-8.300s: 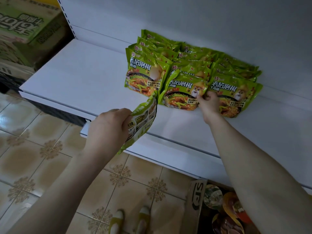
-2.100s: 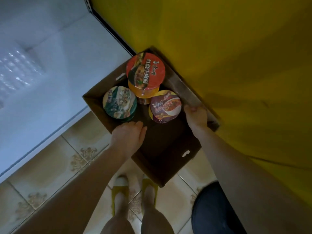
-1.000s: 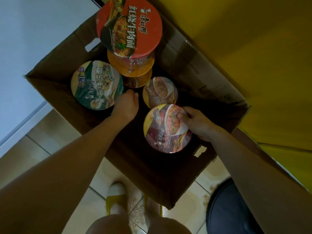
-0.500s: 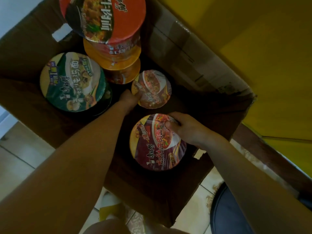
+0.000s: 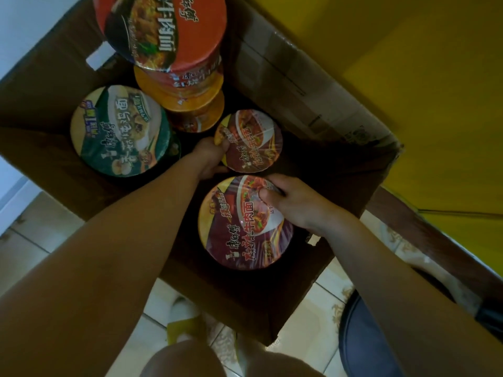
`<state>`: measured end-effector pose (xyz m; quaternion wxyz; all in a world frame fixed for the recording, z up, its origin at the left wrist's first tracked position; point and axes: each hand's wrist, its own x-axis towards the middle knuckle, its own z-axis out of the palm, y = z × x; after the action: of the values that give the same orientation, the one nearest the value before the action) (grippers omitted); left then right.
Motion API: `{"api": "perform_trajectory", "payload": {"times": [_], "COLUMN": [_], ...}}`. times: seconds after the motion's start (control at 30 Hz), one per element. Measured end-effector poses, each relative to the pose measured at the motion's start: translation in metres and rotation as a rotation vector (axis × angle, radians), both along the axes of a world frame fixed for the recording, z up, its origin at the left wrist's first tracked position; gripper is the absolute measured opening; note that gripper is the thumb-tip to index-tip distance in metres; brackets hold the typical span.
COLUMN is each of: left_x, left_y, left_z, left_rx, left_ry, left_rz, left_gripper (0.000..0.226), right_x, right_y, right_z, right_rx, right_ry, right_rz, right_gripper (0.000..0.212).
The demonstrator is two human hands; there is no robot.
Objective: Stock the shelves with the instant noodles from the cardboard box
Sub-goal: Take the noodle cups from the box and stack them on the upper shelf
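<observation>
While only a pale sliver of shelf point(image 5: 32, 20) shows at the far left, nothing on it can be made out, so how much has been stocked is anyone's guess from this angle. What's clear is the box point(image 5: 40, 110) has plenty in it.

Going across: a green bowl point(image 5: 119, 131) sits by the box's left wall. Next comes a stack at the back, with a red bowl point(image 5: 163, 31) on top and orange bowls point(image 5: 190, 99) under it.

Right of that, the person's left hand point(image 5: 209, 156) is curled onto the rim of the far purple bowl point(image 5: 253, 142), thumb on the lid, deep in the box. Just beside it, the right hand point(image 5: 294, 202) grips the near purple bowl point(image 5: 242, 229), thumb pressed on the lid and fingers wrapped over the edge. That one looks higher up, maybe lifted off the bottom, hard to say for sure. The hands are close together, each on its own bowl. A yellow wall point(image 5: 422, 77) fills the right side.

So two bowls look ready to come out, and the green, red and orange ones are left for later trips. Looks nowhere near done.
</observation>
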<state>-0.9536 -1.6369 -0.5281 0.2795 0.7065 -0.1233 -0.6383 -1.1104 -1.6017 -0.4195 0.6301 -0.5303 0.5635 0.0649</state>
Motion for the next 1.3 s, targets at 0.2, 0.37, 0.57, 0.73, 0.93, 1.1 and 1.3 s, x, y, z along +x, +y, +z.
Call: {"api": "perform_trajectory", "payload": {"times": [0.2,0.37,0.57,0.73,0.93,1.1,1.3], "left_x": [0.006,0.006,0.006,0.007,0.011,0.016,0.016], "left_y": [0.006,0.011,0.02,0.032,0.048,0.061,0.085], "left_z": [0.034,0.071,0.132,0.194,0.291,0.389,0.509], "left_rx": [0.007,-0.016,-0.07,-0.127,-0.157,-0.207,-0.36], "left_ry": [-0.024,-0.003,0.035,0.023,0.03,-0.035,-0.286], "left_rz": [-0.043,-0.039,-0.058,-0.064,-0.024,-0.046,-0.16], "left_gripper": [0.034,0.034,0.036,0.035,0.033,0.029,0.022], "right_x": [0.001,0.001,-0.003,-0.008,-0.01,-0.009,-0.016], "right_y": [0.005,0.011,0.021,0.034,0.056,0.075,0.092], "right_z": [0.027,0.055,0.104,0.152,0.231,0.309,0.416], "right_rx": [0.006,-0.02,-0.045,-0.109,-0.076,-0.105,-0.178], "right_ry": [-0.036,-0.027,-0.05,-0.043,-0.128,-0.208,-0.263], "right_rz": [-0.043,-0.07,-0.12,-0.117,-0.232,-0.233,-0.173], "right_gripper": [0.031,0.032,0.031,0.025,0.014,0.012,0.012]}}
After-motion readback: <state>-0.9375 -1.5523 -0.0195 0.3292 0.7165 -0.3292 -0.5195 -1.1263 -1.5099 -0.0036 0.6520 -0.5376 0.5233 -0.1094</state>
